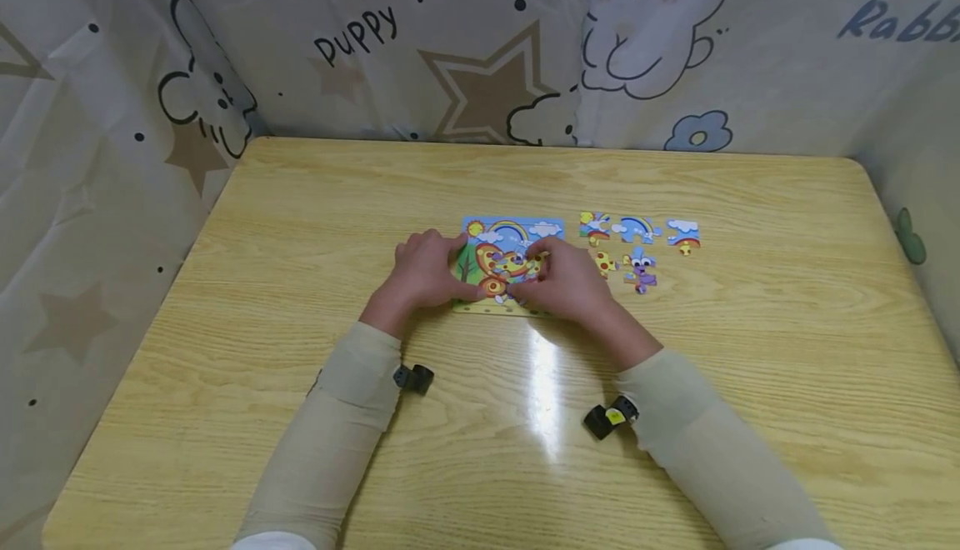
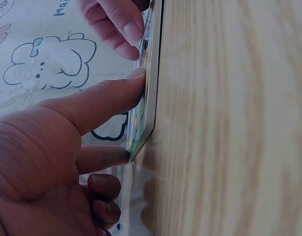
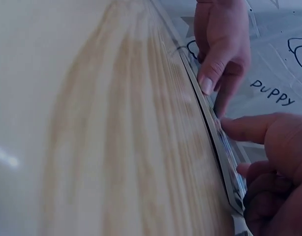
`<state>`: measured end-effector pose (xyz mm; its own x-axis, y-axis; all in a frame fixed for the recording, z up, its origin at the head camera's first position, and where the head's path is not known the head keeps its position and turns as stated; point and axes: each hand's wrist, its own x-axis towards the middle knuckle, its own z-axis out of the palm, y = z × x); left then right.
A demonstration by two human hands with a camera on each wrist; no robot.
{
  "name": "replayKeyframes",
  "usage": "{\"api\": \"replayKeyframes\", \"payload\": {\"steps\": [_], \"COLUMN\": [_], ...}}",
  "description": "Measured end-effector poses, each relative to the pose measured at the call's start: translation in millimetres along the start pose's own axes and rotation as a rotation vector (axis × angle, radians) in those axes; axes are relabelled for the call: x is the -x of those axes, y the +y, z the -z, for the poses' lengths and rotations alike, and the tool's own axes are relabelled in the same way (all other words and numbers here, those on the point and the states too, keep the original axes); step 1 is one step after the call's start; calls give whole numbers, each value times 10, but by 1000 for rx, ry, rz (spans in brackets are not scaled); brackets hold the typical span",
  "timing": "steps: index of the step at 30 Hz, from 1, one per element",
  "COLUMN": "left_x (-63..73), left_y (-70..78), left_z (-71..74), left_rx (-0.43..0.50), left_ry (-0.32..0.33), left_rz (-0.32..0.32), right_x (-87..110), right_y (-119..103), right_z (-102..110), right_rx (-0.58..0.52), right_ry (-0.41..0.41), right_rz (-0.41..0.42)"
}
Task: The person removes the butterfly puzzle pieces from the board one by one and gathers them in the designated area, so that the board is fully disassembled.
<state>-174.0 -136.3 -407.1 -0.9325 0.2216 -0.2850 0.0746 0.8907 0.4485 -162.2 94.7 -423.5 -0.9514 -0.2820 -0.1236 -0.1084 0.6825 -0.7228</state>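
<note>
A flat jigsaw puzzle board (image 1: 512,225) with a bright cartoon picture of a sun, rainbow and tree lies on the wooden table. At its left side is my left hand (image 1: 427,271): the extended thumb presses on the picture and the forefinger touches the left edge, while the other fingers curl loosely in the left wrist view. My right hand (image 1: 570,283) reaches over the board's right half, thumb and forefinger apart on the picture. Whether a puzzle piece is pinched between them is hidden. Loose puzzle pieces (image 1: 641,271) lie right of the board, behind the right hand.
More loose pieces, one with a rainbow (image 1: 636,228) and one with a cloud (image 1: 683,232), lie at the board's upper right. The wooden table (image 1: 337,192) meets a printed cloth wall (image 1: 300,100) at the back and sides. Glare shines in front of the board.
</note>
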Motion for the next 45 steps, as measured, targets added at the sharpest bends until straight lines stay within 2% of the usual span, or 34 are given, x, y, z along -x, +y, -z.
{"api": "replayKeyframes", "payload": {"steps": [5,11,22,29,36,40,45], "left_x": [4,14,3,-2,19,23,24], "left_y": [12,23,25,27,35,40,45], "left_z": [11,20,14,10,14,13,9], "left_rx": [4,1,-4,-5,-5,6,15], "left_ry": [-1,0,1,-4,4,4,8], "left_rz": [-1,-3,11,7,13,13,13], "right_x": [-21,-26,88,197,275,346,439], "right_y": [-51,-60,26,111,253,330,432], "right_z": [-22,-30,50,146,256,348,463], "right_rx": [58,41,-76,-117,-210,-205,-177], "right_ry": [13,10,37,26,1,10,35], "right_rz": [-46,-61,-2,40,83,109,97]}}
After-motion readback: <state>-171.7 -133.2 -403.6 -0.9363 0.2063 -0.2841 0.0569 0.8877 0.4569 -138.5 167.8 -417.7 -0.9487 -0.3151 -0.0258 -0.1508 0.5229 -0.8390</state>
